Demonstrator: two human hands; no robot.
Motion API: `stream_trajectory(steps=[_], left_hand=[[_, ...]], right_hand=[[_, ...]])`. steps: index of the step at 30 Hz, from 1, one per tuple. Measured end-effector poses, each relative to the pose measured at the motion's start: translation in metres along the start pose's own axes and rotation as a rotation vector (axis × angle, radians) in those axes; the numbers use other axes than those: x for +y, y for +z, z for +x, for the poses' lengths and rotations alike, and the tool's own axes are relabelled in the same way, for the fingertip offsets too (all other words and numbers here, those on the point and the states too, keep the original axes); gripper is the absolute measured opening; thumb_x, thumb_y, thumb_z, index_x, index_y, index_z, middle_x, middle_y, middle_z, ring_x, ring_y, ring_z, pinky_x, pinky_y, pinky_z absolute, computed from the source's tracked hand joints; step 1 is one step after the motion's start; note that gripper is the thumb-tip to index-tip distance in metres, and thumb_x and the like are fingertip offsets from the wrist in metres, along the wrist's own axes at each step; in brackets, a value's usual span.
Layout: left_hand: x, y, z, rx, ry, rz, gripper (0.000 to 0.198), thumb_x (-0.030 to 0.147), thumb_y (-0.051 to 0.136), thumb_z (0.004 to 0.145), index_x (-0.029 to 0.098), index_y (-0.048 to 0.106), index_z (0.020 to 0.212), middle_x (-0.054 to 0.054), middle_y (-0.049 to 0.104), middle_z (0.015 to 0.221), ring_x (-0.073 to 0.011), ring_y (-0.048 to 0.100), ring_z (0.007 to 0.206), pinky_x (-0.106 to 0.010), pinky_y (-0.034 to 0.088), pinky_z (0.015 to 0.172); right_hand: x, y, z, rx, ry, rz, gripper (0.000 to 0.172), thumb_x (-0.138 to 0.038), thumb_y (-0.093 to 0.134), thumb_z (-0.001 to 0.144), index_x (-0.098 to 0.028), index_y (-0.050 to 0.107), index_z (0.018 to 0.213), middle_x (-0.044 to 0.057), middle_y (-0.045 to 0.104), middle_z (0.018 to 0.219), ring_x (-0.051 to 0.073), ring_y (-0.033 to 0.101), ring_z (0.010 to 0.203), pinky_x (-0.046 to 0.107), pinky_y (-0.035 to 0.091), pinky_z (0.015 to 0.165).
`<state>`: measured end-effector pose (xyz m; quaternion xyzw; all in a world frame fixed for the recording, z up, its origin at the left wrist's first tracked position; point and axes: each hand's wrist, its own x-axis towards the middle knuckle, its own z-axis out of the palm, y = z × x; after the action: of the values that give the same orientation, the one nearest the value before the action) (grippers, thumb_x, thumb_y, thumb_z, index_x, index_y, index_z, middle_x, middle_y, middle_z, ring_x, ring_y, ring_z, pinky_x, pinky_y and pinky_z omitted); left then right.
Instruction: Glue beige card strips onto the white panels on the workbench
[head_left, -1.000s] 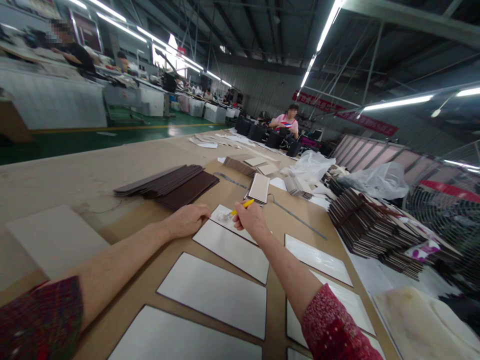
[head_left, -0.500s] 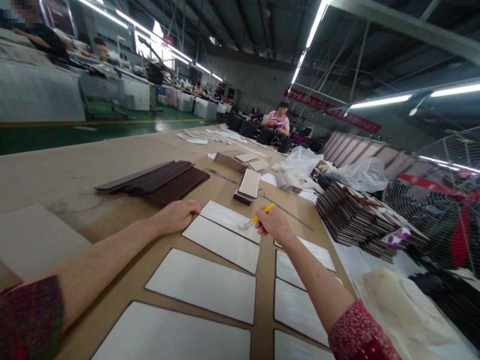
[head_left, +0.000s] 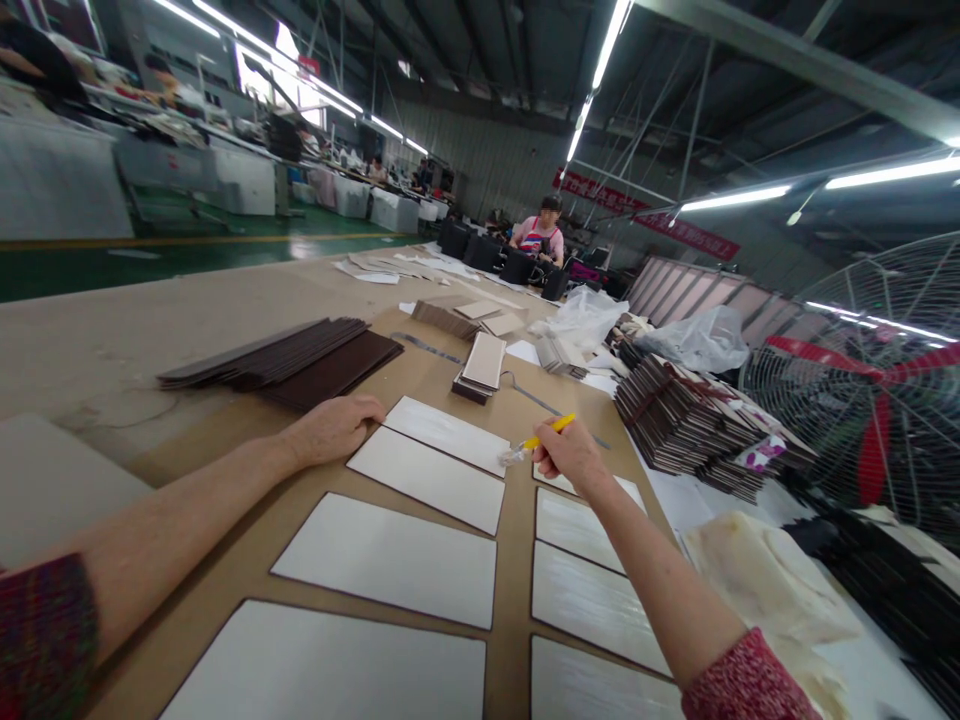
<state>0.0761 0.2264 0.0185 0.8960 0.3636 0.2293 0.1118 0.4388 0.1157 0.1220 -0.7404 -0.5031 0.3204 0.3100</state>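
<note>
My right hand (head_left: pixel 573 456) is closed round the yellow handle of a brush (head_left: pixel 550 431). The brush's pale bristles touch the right end of the farthest white panel (head_left: pixel 446 434) in the left column. At that panel's left corner, my left hand (head_left: pixel 339 430) presses its curled, closed fingers on the edge; the fingertips are partly hidden. Nearer to me lie more dark-edged white panels (head_left: pixel 390 562) in the same column. A second column of panels (head_left: pixel 589 590), streaked and shiny, runs along the right, partly under my right forearm.
Dark brown boards (head_left: pixel 300 360) are stacked at the left. A small stack of pale-topped strips (head_left: pixel 484 362) stands ahead. To the right are a tall brown stack (head_left: pixel 675 425), cream cloth (head_left: pixel 757 570) and a large fan (head_left: pixel 874 380). A co-worker (head_left: pixel 540 235) sits at the back.
The brush in my right hand has moved rightwards along the far panel to its right end. My left hand stays at the panel's left corner. The whole view has shifted slightly.
</note>
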Motion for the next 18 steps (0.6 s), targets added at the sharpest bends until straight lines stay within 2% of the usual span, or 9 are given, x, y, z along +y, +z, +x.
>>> stream_trajectory(steps=[2, 5, 7, 11, 14, 18], left_hand=[[0.001, -0.001, 0.0, -0.004, 0.007, -0.007, 0.012, 0.019, 0.058, 0.095, 0.014, 0.067, 0.102, -0.006, 0.069, 0.11, -0.0221, 0.065, 0.106, -0.043, 0.052, 0.097], [0.0, -0.001, 0.0, -0.003, -0.004, -0.001, 0.034, 0.003, 0.045, 0.082, 0.017, 0.07, 0.1, -0.004, 0.071, 0.111, -0.0204, 0.065, 0.107, -0.035, 0.049, 0.101], [0.0, -0.001, 0.0, -0.004, -0.014, 0.009, 0.042, 0.003, 0.042, 0.075, 0.018, 0.071, 0.1, -0.003, 0.072, 0.112, -0.02, 0.065, 0.108, -0.031, 0.048, 0.102], [0.0, -0.002, 0.0, -0.012, -0.023, 0.025, 0.042, 0.006, 0.041, 0.073, 0.019, 0.071, 0.1, -0.004, 0.072, 0.115, -0.0205, 0.066, 0.109, -0.031, 0.048, 0.102], [0.001, -0.003, 0.001, -0.023, -0.018, 0.025, 0.042, 0.007, 0.042, 0.072, 0.02, 0.071, 0.1, -0.004, 0.072, 0.113, -0.0203, 0.066, 0.108, -0.03, 0.048, 0.102], [-0.001, -0.002, 0.002, -0.02, -0.015, 0.016, 0.038, 0.007, 0.043, 0.073, 0.019, 0.07, 0.096, -0.005, 0.072, 0.107, -0.0209, 0.066, 0.104, -0.03, 0.049, 0.099]], right_hand=[[-0.004, 0.002, -0.001, 0.014, -0.03, 0.043, 0.035, -0.043, 0.057, 0.103, -0.014, 0.064, 0.086, -0.006, 0.06, 0.064, 0.007, 0.053, 0.045, 0.019, 0.047, 0.044], [-0.015, 0.018, 0.001, 0.005, -0.079, 0.112, 0.036, -0.044, 0.054, 0.105, -0.014, 0.065, 0.09, -0.005, 0.062, 0.064, 0.008, 0.055, 0.045, 0.02, 0.048, 0.044], [-0.023, 0.036, 0.004, -0.026, -0.096, 0.14, 0.036, -0.045, 0.053, 0.105, -0.014, 0.065, 0.092, -0.004, 0.063, 0.066, 0.008, 0.057, 0.047, 0.021, 0.05, 0.047], [-0.032, 0.063, 0.011, -0.104, -0.065, 0.106, 0.034, -0.045, 0.056, 0.104, -0.014, 0.066, 0.094, -0.003, 0.064, 0.072, 0.009, 0.06, 0.053, 0.023, 0.053, 0.052], [-0.029, 0.057, 0.012, -0.118, -0.025, 0.03, 0.031, -0.042, 0.059, 0.102, -0.014, 0.066, 0.095, -0.003, 0.064, 0.075, 0.009, 0.059, 0.054, 0.022, 0.052, 0.052], [-0.022, 0.025, 0.01, -0.092, -0.006, -0.058, 0.027, -0.04, 0.062, 0.101, -0.014, 0.065, 0.094, -0.003, 0.064, 0.075, 0.008, 0.058, 0.054, 0.021, 0.051, 0.051]])
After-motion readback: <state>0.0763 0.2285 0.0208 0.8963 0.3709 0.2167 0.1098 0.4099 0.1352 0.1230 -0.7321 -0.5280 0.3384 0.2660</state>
